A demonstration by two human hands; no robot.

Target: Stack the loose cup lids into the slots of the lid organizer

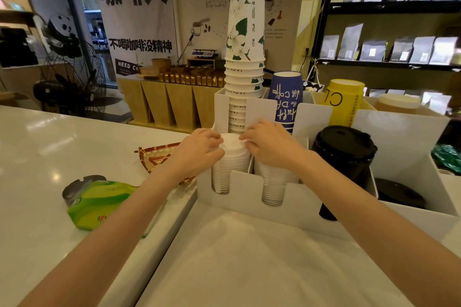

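A white lid organizer (245, 188) stands on the counter in front of me. Its left front slot holds a tall stack of white lids (233, 151). My left hand (197, 154) grips that stack's left side near the top. My right hand (270, 146) touches the top lid's right edge with its fingertips and lies over a second stack of white lids (273, 188) in the middle slot. A stack of black lids (345, 154) fills the slot to the right, with another black lid (399, 194) lower at far right.
Behind the lids, the organizer holds tall stacks of white floral cups (245, 40), blue cups (287, 99) and yellow cups (345, 101). A woven tray (156, 157) and a green pouch (96, 200) lie on the counter at left. White cloth (249, 264) covers the near surface.
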